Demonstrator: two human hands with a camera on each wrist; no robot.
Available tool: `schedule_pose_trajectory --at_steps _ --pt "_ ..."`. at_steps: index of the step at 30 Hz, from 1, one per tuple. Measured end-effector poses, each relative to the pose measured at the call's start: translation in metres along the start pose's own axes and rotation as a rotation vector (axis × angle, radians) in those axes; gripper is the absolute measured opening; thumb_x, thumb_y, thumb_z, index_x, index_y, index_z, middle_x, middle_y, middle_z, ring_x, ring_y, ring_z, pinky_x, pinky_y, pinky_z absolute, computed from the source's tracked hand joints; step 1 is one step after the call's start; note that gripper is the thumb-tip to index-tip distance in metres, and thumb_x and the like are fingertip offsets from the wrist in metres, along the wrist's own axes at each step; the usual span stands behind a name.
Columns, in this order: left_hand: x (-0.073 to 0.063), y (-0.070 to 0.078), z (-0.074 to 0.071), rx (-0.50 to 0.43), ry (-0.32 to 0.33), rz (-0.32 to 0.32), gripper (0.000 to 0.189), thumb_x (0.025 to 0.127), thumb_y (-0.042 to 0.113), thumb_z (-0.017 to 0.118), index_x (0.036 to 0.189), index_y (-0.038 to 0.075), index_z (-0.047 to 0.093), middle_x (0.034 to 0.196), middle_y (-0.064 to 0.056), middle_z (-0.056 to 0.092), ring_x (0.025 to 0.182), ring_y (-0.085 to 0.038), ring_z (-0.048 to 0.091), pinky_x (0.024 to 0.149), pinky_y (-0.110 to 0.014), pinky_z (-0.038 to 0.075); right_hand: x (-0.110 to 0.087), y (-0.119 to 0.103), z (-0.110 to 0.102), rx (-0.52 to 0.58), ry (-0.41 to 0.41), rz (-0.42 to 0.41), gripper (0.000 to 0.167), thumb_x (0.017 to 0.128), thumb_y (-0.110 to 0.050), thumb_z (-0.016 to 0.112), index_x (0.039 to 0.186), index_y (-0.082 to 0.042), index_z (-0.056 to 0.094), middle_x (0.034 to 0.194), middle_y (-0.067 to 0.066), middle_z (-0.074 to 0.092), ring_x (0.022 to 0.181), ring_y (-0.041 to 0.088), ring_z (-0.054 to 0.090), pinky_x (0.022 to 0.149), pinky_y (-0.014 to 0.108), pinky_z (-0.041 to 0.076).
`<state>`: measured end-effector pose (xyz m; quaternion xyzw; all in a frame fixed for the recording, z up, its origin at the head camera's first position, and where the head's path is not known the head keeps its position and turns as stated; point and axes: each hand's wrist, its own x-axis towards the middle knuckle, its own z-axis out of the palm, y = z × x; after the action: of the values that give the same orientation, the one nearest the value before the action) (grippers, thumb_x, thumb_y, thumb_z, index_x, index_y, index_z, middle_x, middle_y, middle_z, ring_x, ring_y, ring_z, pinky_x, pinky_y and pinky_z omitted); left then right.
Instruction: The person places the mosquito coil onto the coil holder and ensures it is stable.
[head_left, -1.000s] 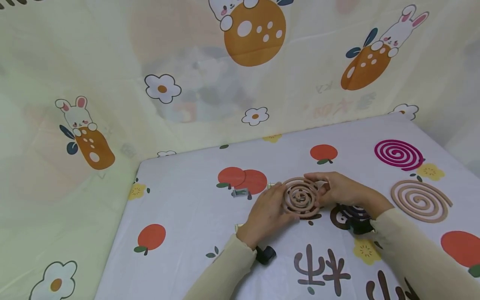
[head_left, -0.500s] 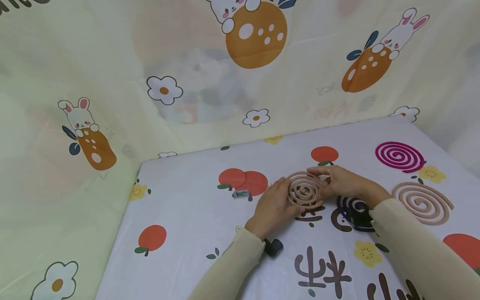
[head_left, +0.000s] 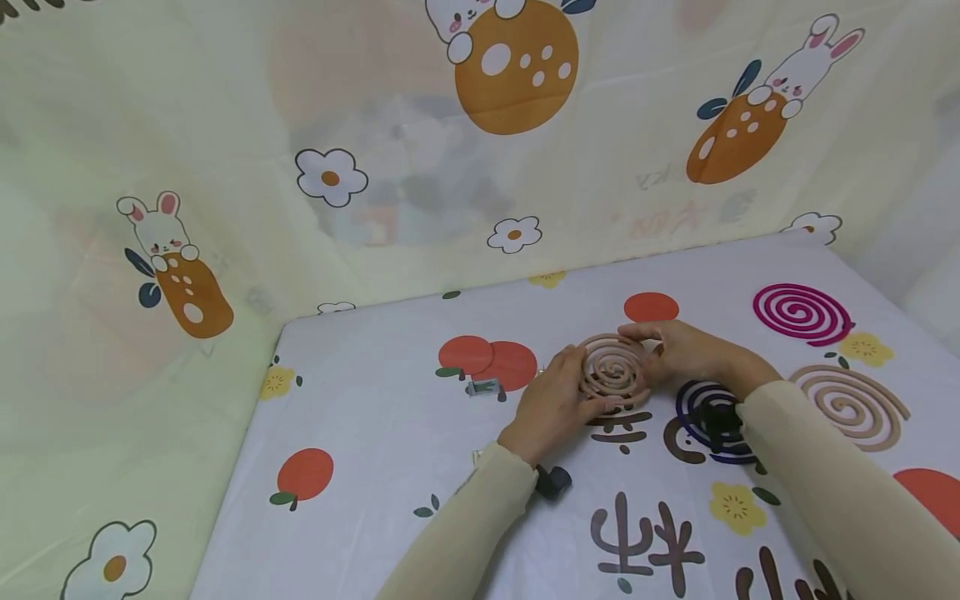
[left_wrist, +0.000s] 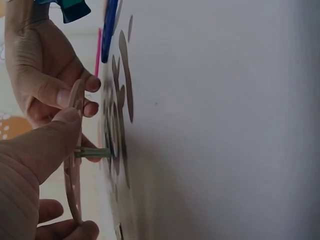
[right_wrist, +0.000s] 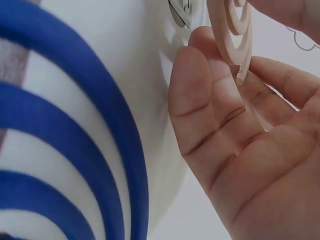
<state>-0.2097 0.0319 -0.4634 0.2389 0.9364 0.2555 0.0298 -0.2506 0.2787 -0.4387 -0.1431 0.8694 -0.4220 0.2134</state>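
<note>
A tan mosquito coil (head_left: 613,371) is held flat above the table between both hands. My left hand (head_left: 551,400) pinches its near-left edge, thumb on top and fingers beneath in the left wrist view. My right hand (head_left: 690,354) pinches the far-right edge between thumb and fingers. Under the coil's middle, a small metal coil stand (left_wrist: 92,152) stands upright from the table, its top at the coil. In the right wrist view, the coil's blunt outer end (right_wrist: 240,76) hangs near the right fingers. Whether the stand's tip passes through the coil is hidden.
A dark blue coil (head_left: 679,408) lies below the right wrist, partly covered. Farther right are another tan coil (head_left: 847,407) and a magenta coil (head_left: 801,315). A small metal stand piece (head_left: 482,387) lies left of the hands. A printed curtain (head_left: 405,275) rises behind the table.
Both hands and the tan coil have shifted slightly away and to the right. The coil's rings now look more even and flat. More of the blue coil shows under the right wrist.
</note>
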Motion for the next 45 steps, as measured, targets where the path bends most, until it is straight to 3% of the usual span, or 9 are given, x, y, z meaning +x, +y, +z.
schedule_pose_trajectory --at_steps 5,13,17,19,22,26,32,39,45 --pt "0.004 -0.002 0.003 -0.013 0.008 0.005 0.083 0.093 0.044 0.079 0.158 0.011 0.041 0.160 -0.008 0.047 0.145 -0.020 0.048 0.114 -0.036 0.046 0.003 0.003 -0.003 0.010 0.008 -0.001 0.080 0.087 -0.008 0.078 0.157 0.004 0.040 0.161 0.025 0.041 0.125 0.034 0.049 0.098 0.041 0.045" --pt "0.006 -0.001 0.003 -0.028 -0.003 -0.023 0.083 0.094 0.042 0.079 0.160 0.013 0.039 0.163 -0.008 0.044 0.149 -0.021 0.044 0.116 -0.038 0.043 0.002 0.002 -0.004 0.013 0.027 -0.005 0.082 0.087 -0.009 0.078 0.157 0.005 0.038 0.162 0.026 0.039 0.141 0.043 0.043 0.112 0.063 0.040" --pt "0.005 0.000 0.003 -0.021 -0.004 -0.028 0.082 0.094 0.042 0.078 0.160 0.013 0.039 0.163 -0.008 0.043 0.148 -0.021 0.044 0.116 -0.038 0.043 0.002 0.002 -0.003 0.015 0.032 -0.003 0.082 0.087 -0.010 0.078 0.157 0.005 0.038 0.162 0.027 0.039 0.145 0.045 0.040 0.113 0.064 0.038" --pt "0.005 0.000 0.003 -0.009 -0.005 -0.029 0.083 0.093 0.042 0.079 0.160 0.013 0.039 0.163 -0.008 0.044 0.148 -0.021 0.045 0.116 -0.038 0.044 0.002 0.003 -0.003 0.010 0.035 -0.005 0.081 0.089 -0.010 0.076 0.158 0.005 0.037 0.161 0.028 0.038 0.144 0.046 0.041 0.110 0.060 0.044" --pt "0.005 0.001 0.003 0.017 -0.007 -0.025 0.084 0.093 0.044 0.079 0.160 0.013 0.039 0.162 -0.008 0.044 0.148 -0.020 0.045 0.115 -0.037 0.044 0.000 0.004 -0.002 0.007 0.048 -0.007 0.079 0.091 -0.011 0.074 0.158 0.006 0.035 0.159 0.031 0.040 0.137 0.044 0.047 0.095 0.047 0.056" --pt "0.004 0.001 0.003 0.036 -0.004 -0.020 0.086 0.091 0.045 0.080 0.160 0.013 0.039 0.162 -0.008 0.044 0.148 -0.020 0.045 0.114 -0.036 0.045 -0.004 0.002 0.000 -0.001 0.073 -0.005 0.080 0.094 -0.017 0.073 0.159 0.005 0.033 0.155 0.034 0.043 0.125 0.041 0.058 0.081 0.040 0.060" --pt "0.003 0.002 0.000 0.026 0.009 -0.020 0.086 0.090 0.044 0.082 0.158 0.014 0.041 0.162 -0.009 0.044 0.148 -0.021 0.045 0.113 -0.036 0.046 -0.010 0.001 0.002 -0.001 0.092 0.006 0.080 0.097 -0.020 0.070 0.162 0.001 0.029 0.155 0.033 0.043 0.117 0.038 0.065 0.085 0.043 0.061" --pt "-0.001 0.002 -0.011 -0.016 0.018 0.013 0.085 0.088 0.041 0.084 0.157 0.013 0.042 0.163 -0.009 0.043 0.151 -0.020 0.040 0.114 -0.037 0.045 -0.016 0.004 0.004 -0.048 0.127 -0.003 0.079 0.098 -0.023 0.070 0.162 -0.001 0.030 0.152 0.028 0.050 0.126 0.048 0.059 0.096 0.055 0.056" --pt "-0.005 -0.004 -0.024 -0.017 0.024 -0.026 0.089 0.089 0.041 0.083 0.161 0.013 0.037 0.167 -0.007 0.037 0.152 -0.020 0.038 0.115 -0.039 0.044 -0.020 0.005 0.006 -0.060 0.150 -0.009 0.082 0.097 -0.027 0.073 0.162 -0.002 0.031 0.151 0.028 0.050 0.130 0.048 0.057 0.103 0.065 0.049"
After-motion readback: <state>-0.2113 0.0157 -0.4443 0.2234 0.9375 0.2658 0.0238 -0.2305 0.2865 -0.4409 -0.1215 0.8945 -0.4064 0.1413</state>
